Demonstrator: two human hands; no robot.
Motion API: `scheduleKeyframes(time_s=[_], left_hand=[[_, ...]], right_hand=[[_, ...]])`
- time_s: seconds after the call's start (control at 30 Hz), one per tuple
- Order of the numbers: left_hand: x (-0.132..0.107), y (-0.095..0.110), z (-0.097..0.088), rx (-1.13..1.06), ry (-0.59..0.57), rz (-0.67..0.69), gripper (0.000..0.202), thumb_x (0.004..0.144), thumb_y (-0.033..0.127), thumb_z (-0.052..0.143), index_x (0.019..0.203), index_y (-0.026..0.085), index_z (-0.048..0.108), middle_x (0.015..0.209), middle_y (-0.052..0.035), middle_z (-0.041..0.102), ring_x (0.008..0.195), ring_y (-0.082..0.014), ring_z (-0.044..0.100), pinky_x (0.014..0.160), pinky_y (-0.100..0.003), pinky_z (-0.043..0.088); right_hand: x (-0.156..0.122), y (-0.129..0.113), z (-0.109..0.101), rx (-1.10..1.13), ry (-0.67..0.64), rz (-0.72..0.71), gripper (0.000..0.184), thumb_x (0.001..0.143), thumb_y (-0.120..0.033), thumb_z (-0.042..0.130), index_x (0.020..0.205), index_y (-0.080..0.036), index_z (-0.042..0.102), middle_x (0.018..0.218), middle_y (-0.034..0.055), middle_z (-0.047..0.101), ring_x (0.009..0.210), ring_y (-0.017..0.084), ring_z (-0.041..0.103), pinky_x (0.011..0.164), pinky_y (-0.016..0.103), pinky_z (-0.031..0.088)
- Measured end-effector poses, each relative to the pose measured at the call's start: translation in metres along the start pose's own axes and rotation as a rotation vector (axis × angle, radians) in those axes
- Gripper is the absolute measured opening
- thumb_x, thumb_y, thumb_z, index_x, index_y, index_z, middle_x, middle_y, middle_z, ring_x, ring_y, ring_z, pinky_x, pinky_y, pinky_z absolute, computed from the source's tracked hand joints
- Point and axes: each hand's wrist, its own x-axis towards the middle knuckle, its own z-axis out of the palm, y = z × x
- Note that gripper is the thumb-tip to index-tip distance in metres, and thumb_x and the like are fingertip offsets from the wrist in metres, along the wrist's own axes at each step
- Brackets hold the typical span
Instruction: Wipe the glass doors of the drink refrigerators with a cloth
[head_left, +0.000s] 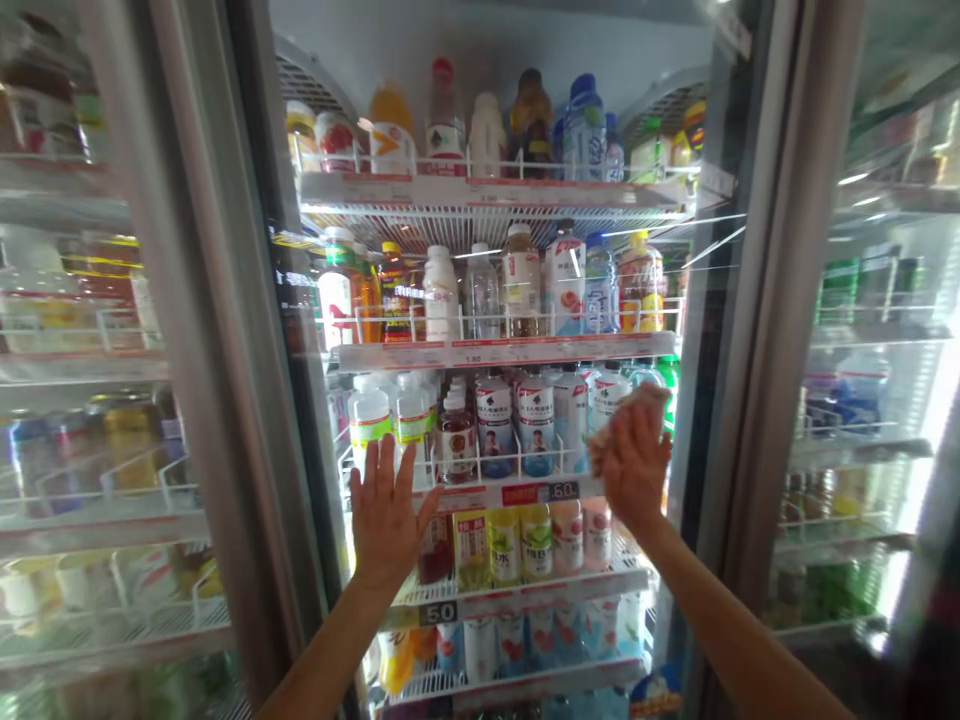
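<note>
I face a glass-fronted drinks fridge with several wire shelves of bottles. My left hand (386, 515) is open, fingers spread flat in front of the third shelf (480, 490), below two white bottles with green labels (370, 420). My right hand (634, 460) is raised at the right end of the same shelf, fingers curled around a pale, blurred object (626, 415) I cannot make out. Bottles with blue-and-white labels (534, 420) stand between my hands.
A glass door (187, 350) stands at the left with shelves of drinks behind it. Another glass door and metal frame (780, 300) stand at the right. Lower shelves hold yellow, pink and blue bottles (536, 540). Price tags line the shelf edges.
</note>
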Motion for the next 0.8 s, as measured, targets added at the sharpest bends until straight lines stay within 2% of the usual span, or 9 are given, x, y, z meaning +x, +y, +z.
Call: scheduleKeyframes(time_s=[0.07, 0.1, 0.23, 0.3, 0.47, 0.53, 0.67, 0.73, 0.8], left_hand=[[-0.001, 0.001, 0.001, 0.006, 0.009, 0.006, 0.074, 0.085, 0.039, 0.053, 0.145, 0.022, 0.012, 0.153, -0.0093, 0.012, 0.141, -0.0244, 0.009, 0.114, -0.046, 0.011], [-0.002, 0.001, 0.001, 0.008, 0.016, 0.008, 0.075, 0.085, 0.039, 0.053, 0.145, 0.021, 0.012, 0.153, -0.0092, 0.011, 0.141, -0.0242, 0.008, 0.114, -0.046, 0.011], [-0.003, -0.001, 0.002, 0.018, 0.023, 0.007, 0.075, 0.085, 0.039, 0.053, 0.145, 0.02, 0.012, 0.153, -0.0099, 0.011, 0.141, -0.0243, 0.007, 0.115, -0.046, 0.009], [-0.003, -0.001, 0.002, 0.025, 0.02, 0.008, 0.074, 0.085, 0.039, 0.052, 0.145, 0.02, 0.013, 0.153, -0.0104, 0.012, 0.141, -0.0245, 0.008, 0.114, -0.045, 0.009], [-0.004, 0.0, 0.001, 0.045, 0.016, 0.021, 0.071, 0.087, 0.04, 0.048, 0.145, 0.02, 0.012, 0.152, -0.0115, 0.016, 0.141, -0.0241, 0.009, 0.114, -0.045, 0.012], [-0.004, 0.001, 0.001, 0.05, 0.012, 0.013, 0.071, 0.088, 0.04, 0.047, 0.145, 0.019, 0.011, 0.152, -0.0119, 0.016, 0.141, -0.0244, 0.009, 0.114, -0.045, 0.012], [-0.004, 0.0, 0.0, 0.048, -0.004, -0.001, 0.072, 0.087, 0.039, 0.048, 0.145, 0.021, 0.009, 0.152, -0.0117, 0.016, 0.141, -0.0249, 0.009, 0.113, -0.047, 0.014], [-0.004, -0.002, -0.002, 0.044, -0.008, 0.011, 0.072, 0.087, 0.038, 0.048, 0.145, 0.021, 0.01, 0.152, -0.0112, 0.016, 0.141, -0.0244, 0.009, 0.113, -0.046, 0.014], [-0.004, -0.003, -0.003, 0.039, -0.011, 0.036, 0.071, 0.087, 0.038, 0.048, 0.145, 0.021, 0.01, 0.152, -0.011, 0.016, 0.141, -0.0238, 0.009, 0.114, -0.045, 0.014]], right_hand=[[0.012, -0.001, 0.005, -0.03, 0.117, 0.138, 0.057, 0.087, -0.022, 0.041, 0.142, -0.018, 0.028, 0.15, 0.0121, 0.023, 0.14, 0.029, 0.016, 0.107, 0.058, 0.021], [0.015, -0.009, 0.007, -0.02, 0.11, 0.134, 0.058, 0.087, -0.023, 0.042, 0.142, -0.017, 0.028, 0.15, 0.0122, 0.023, 0.14, 0.03, 0.014, 0.107, 0.058, 0.022], [0.006, -0.055, 0.008, 0.131, -0.187, -0.276, 0.052, 0.085, -0.025, 0.047, 0.136, -0.023, 0.04, 0.142, 0.005, 0.042, 0.139, 0.022, 0.021, 0.114, 0.049, 0.014], [0.003, -0.055, 0.005, 0.171, -0.21, -0.372, 0.049, 0.085, -0.025, 0.047, 0.134, -0.025, 0.042, 0.137, 0.0029, 0.048, 0.137, 0.02, 0.026, 0.115, 0.047, 0.011], [0.021, -0.028, 0.008, 0.031, 0.089, 0.021, 0.056, 0.086, -0.022, 0.045, 0.14, -0.023, 0.033, 0.149, 0.0083, 0.027, 0.139, 0.026, 0.02, 0.111, 0.053, 0.016], [0.023, -0.041, 0.01, 0.053, 0.034, -0.019, 0.057, 0.086, -0.024, 0.047, 0.141, -0.023, 0.031, 0.149, 0.0077, 0.028, 0.14, 0.026, 0.018, 0.111, 0.052, 0.016], [0.013, -0.065, 0.009, 0.2, -0.196, -0.365, 0.052, 0.085, -0.026, 0.047, 0.136, -0.028, 0.039, 0.14, 0.002, 0.045, 0.138, 0.019, 0.025, 0.115, 0.046, 0.01], [0.013, -0.053, 0.008, 0.172, -0.143, -0.306, 0.052, 0.085, -0.025, 0.046, 0.137, -0.027, 0.039, 0.141, 0.003, 0.043, 0.137, 0.02, 0.026, 0.114, 0.047, 0.011], [0.019, -0.037, 0.009, 0.085, -0.014, -0.115, 0.054, 0.086, -0.023, 0.044, 0.139, -0.026, 0.035, 0.147, 0.0052, 0.033, 0.138, 0.024, 0.022, 0.112, 0.05, 0.015]])
